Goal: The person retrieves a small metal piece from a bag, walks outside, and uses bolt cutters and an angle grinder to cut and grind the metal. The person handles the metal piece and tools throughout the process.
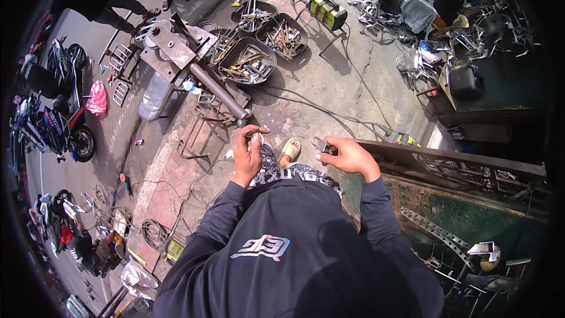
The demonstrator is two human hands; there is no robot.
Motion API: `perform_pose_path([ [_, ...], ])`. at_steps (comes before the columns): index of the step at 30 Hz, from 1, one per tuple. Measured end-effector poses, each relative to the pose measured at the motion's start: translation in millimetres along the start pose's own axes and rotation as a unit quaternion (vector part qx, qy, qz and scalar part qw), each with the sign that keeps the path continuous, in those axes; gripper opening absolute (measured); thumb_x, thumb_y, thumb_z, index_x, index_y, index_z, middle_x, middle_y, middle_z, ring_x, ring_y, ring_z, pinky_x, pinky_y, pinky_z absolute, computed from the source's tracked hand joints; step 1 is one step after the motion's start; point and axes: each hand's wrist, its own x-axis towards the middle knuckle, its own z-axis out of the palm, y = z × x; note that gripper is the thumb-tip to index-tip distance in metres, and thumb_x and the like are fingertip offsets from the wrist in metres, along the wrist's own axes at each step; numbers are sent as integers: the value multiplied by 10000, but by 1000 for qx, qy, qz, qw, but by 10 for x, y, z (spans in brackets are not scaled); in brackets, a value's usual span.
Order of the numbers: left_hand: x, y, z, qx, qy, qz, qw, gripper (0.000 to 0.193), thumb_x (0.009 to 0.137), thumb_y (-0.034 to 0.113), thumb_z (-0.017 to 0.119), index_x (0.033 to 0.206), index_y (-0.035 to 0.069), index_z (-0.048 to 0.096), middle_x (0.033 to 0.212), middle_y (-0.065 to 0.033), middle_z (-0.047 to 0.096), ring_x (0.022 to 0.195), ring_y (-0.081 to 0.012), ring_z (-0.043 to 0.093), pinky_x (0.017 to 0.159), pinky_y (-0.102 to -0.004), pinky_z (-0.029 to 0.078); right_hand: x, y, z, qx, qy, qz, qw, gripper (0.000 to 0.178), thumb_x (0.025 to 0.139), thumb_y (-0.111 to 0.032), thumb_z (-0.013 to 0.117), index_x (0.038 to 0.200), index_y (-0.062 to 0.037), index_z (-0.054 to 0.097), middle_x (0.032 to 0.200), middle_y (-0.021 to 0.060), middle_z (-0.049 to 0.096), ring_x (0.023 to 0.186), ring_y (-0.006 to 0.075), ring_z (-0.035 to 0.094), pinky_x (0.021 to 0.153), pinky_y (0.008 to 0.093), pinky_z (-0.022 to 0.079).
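Note:
My right hand (352,158) holds a short grey metal piece (319,143) between thumb and fingers, in front of my body. My left hand (248,158) is raised opposite it, with its thumb drawn up close to the bent fingers. Whatever is in that pinch, if anything, is too small to make out. Just beyond my left hand ends the long brown steel bar (216,89) of a heavy lever tool. The bar's far end joins a thick bolted plate assembly (170,47). My two hands are apart from each other.
Open bins (250,62) of tools and metal parts sit past the bar. A green welding machine (327,12) stands farther off, with cables across the pavement. To my right runs a rusty steel beam (453,162). Motorcycles (62,118) and other people are at the left.

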Motion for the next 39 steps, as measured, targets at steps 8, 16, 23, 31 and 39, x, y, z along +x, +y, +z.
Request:
perform_pose_path([
  [8, 1295, 151, 922, -104, -14, -134, 985, 259, 1085, 251, 485, 1199, 34, 571, 981, -82, 660, 841, -157, 602, 780, -332, 489, 1125, -536, -562, 166, -4, -152, 974, 539, 948, -299, 751, 1328, -14, 496, 906, 162, 715, 736, 287, 672, 704, 393, 532],
  [16, 2789, -601, 1164, -15, -67, -117, 991, 318, 1076, 262, 501, 1257, 0, 507, 930, -220, 665, 881, -429, 652, 785, -459, 485, 2195, 404, -1903, 263, 24, -42, 964, 446, 997, -116, 672, 1412, -33, 530, 973, 82, 729, 860, 136, 664, 810, 289, 523],
  [23, 3325, -1264, 903, 40, -24, -208, 977, 393, 1069, 350, 524, 1224, -11, 530, 1038, -275, 675, 963, -433, 672, 840, -478, 496, 2933, 2496, -2161, 257, 226, 248, 906, 275, 976, -182, 658, 1214, -47, 636, 923, 72, 721, 790, 138, 673, 686, 280, 525],
  [31, 2671, -2172, 813, 46, 68, -480, 873, 489, 1034, 338, 550, 1352, -33, 561, 1207, -275, 696, 1159, -422, 650, 1032, -435, 456, 3063, 3222, -2301, 164, -73, 312, 933, 378, 940, -290, 685, 1202, -18, 681, 1085, 117, 745, 981, 218, 697, 822, 383, 545],
  [39, 2060, -2282, 1013, -113, 284, -636, 708, 248, 1062, 289, 495, 1098, 47, 533, 710, -89, 646, 425, -153, 529, 341, -322, 317, 5295, 2757, -3833, 189, 21, 245, 951, 322, 968, -178, 668, 1267, -76, 607, 1044, 30, 720, 820, 124, 678, 679, 332, 550],
])
